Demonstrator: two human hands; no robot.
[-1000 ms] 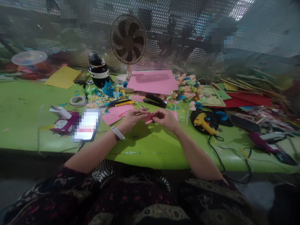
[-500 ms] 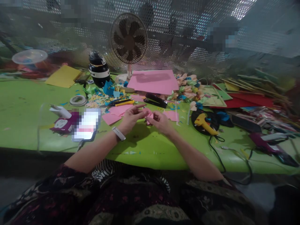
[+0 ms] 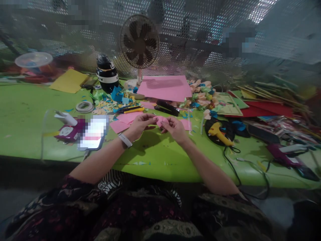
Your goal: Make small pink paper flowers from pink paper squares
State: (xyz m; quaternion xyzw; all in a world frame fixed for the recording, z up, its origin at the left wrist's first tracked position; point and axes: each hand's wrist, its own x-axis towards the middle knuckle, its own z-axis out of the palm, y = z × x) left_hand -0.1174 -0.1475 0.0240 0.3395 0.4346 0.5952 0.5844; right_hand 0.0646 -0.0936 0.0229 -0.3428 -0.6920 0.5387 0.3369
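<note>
A small piece of pink paper (image 3: 162, 121) is held up between my two hands over the green table. My right hand (image 3: 174, 129) pinches it between thumb and fingers. At its left edge, the fingertips of my left hand (image 3: 142, 124) are closed on the paper. Part of the piece is hidden behind my fingers, so its full shape does not show. Pink paper sheets (image 3: 122, 124) lie just beyond my left hand. A black stapler (image 3: 167, 107) and a yellow cutter (image 3: 134, 110) rest behind my hands.
A yellow glue gun (image 3: 219, 133) lies on a black pad at right, its cord hanging over the table edge (image 3: 160, 175). A phone (image 3: 94, 132) and a tape roll (image 3: 84, 106) are at left. Behind stand a fan (image 3: 139, 43), a black bottle (image 3: 107, 75) and paper scraps (image 3: 105, 107).
The pink paper has been turned in my fingers and now shows a flatter face. My left fingers have curled in closer. The camera view has shifted slightly.
</note>
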